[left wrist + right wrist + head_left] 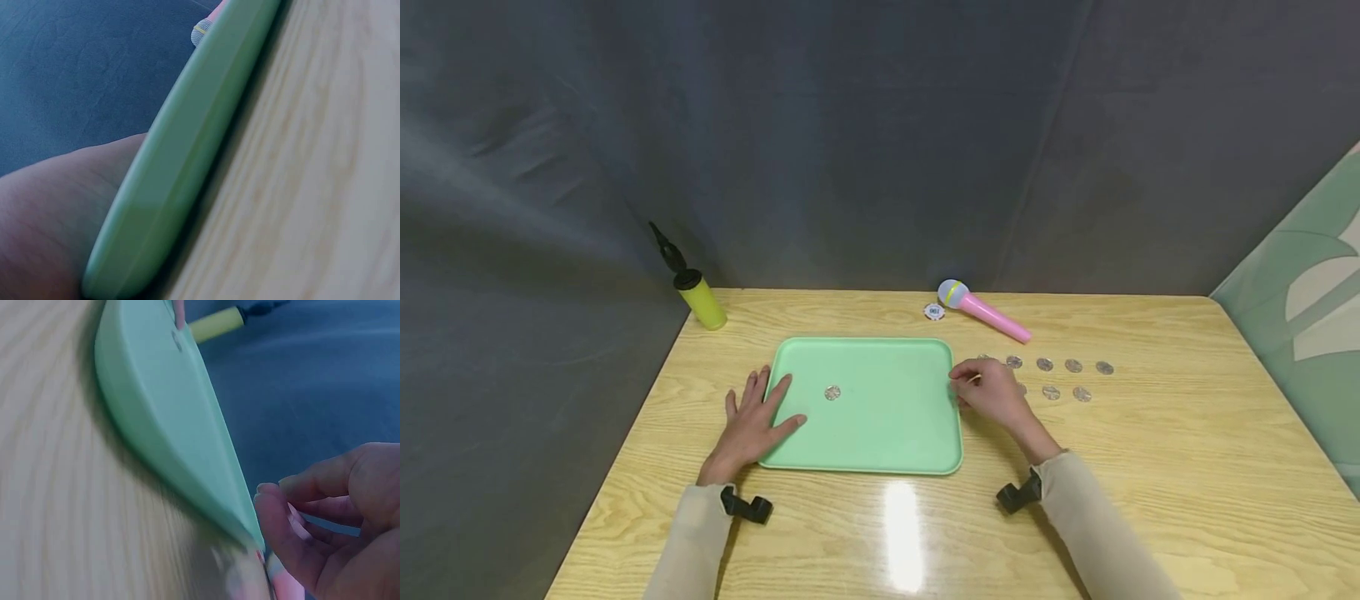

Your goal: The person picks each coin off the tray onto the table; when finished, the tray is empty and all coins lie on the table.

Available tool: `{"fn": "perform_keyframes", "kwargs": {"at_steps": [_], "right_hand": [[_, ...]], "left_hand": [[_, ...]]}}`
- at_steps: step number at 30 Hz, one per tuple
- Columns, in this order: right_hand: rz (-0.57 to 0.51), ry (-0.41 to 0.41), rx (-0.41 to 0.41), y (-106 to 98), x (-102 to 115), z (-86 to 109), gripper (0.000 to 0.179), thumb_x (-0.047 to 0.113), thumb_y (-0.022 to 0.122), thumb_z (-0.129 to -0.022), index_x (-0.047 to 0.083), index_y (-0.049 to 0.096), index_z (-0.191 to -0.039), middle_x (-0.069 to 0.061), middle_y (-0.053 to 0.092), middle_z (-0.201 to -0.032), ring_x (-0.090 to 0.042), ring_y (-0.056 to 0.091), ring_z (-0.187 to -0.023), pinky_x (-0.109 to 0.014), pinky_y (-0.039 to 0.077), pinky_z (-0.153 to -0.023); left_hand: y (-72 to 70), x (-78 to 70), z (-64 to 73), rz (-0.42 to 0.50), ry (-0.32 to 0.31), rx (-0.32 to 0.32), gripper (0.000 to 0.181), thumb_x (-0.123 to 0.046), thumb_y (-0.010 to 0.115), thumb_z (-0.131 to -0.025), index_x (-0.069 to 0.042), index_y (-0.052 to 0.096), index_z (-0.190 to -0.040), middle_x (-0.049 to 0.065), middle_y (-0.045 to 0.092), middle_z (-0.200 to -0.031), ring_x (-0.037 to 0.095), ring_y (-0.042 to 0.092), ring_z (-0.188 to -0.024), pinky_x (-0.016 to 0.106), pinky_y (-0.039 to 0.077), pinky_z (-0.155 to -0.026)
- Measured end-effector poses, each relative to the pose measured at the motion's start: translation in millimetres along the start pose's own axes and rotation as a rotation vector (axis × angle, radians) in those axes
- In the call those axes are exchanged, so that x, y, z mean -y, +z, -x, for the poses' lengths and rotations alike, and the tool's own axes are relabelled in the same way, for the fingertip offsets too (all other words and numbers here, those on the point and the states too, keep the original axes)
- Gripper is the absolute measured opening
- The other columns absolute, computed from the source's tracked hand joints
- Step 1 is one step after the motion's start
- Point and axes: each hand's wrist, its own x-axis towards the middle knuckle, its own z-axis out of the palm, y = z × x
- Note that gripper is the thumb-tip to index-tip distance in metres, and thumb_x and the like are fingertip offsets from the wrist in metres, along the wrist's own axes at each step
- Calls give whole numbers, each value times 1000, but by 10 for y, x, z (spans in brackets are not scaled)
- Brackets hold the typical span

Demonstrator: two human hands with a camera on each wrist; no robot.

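Note:
A light green tray (pixel 880 454) lies on the wooden table, with one silver coin (pixel 832 392) in its left part. My left hand (pixel 748 429) is spread over the tray's left edge, thumb and index finger reaching in over the rim. Just at the tray's right rim is my right hand (pixel 988 390), its thumb and fingertips (pixel 269 489) drawn together; I cannot tell if something small is between them. To its right lie two rows of silver coins, among them one coin (pixel 1045 365) in the far row and another coin (pixel 1051 392) in the near row. The hand partly covers the leftmost coins.
Behind the tray lie a pink toy microphone (pixel 992 317) and a white poker chip (pixel 934 312). A yellow-green hand pump (pixel 703 304) with a black nozzle stands at the back left corner. A dark curtain (pixel 865 150) hangs behind the table (pixel 1187 433).

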Motion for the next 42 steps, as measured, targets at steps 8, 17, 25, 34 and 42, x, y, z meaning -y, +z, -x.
{"fn": "perform_keyframes", "kwargs": {"at_steps": [8,17,25,34,42], "right_hand": [[-15,-32,73,395,207,-106,14,0,64,-90,-6,73,-99,-15,71,-79,-13,64,-54,-23,53,-49],[38,-76,143,790,394,-189,11,3,67,-90,-2,75,-97,-8,72,-77,-8,59,-49,-20,48,-51],[9,-77,183,1023,522,-263,12,2,65,-90,-2,74,-97,-9,72,-77,-6,59,-49,-20,51,-50],[-18,-79,191,1276,581,-316,12,-1,65,-88,-2,74,-95,-9,71,-76,-4,58,-48,-19,50,-48],[16,-84,171,1431,642,-360,11,-1,66,-87,0,75,-94,-7,69,-76,-4,56,-52,-17,46,-49]], "left_hand": [[5,-14,-2,-12,2,-8,81,-52,59,-96,-15,27,-160,22,3,-169,45,-2,-156,75,-7,-115],[6,-30,12,-10,3,-8,80,-51,59,-96,-14,27,-160,23,4,-169,46,-2,-156,74,-7,-115],[17,-7,5,-24,3,-10,81,-51,59,-96,-15,26,-160,23,4,-169,46,-2,-156,74,-6,-115],[18,-12,5,-17,-1,-10,80,-53,58,-96,-15,27,-160,23,4,-169,46,-1,-156,75,-6,-115],[0,-25,15,-9,6,-16,80,-51,58,-96,-14,27,-160,25,5,-168,47,0,-156,75,-6,-115]]}}
